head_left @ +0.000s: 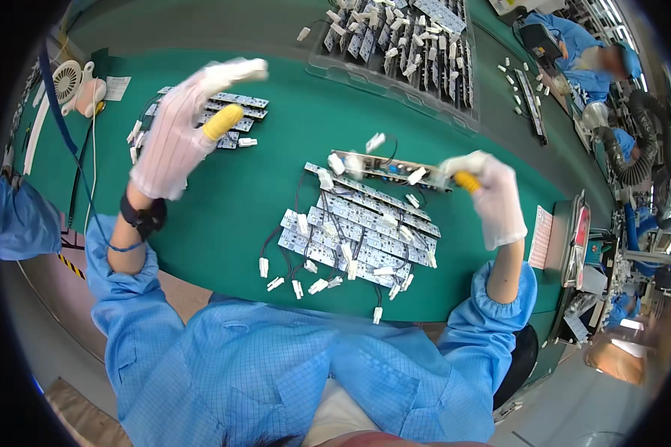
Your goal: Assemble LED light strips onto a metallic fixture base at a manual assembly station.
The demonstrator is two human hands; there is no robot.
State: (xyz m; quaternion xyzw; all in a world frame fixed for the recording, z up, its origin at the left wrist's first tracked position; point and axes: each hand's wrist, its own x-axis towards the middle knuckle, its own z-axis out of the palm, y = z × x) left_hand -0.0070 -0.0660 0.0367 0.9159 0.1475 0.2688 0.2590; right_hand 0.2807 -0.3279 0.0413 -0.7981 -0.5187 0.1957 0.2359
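Note:
My left hand [175, 134], in a white striped glove with a yellow cover on the thumb, is raised over a small pile of circuit board strips [242, 113] at the left. Its fingers stretch out with the thumb apart, and it holds nothing. My right hand [492, 197], gloved and with a yellow-covered finger, curls round the right end of a long circuit board [395, 170] whose side with components shows. Several white-faced circuit boards [350, 238] lie overlapping in front of me, their short black leads ending in white connectors [318, 286].
A clear plastic tray [395, 86] packed with similar boards stands at the far middle. A white fan [68, 80] is at the far left. Another single board [531, 108] lies far right, near a co-worker in blue [589, 56]. Boxes [566, 238] stand at the right edge.

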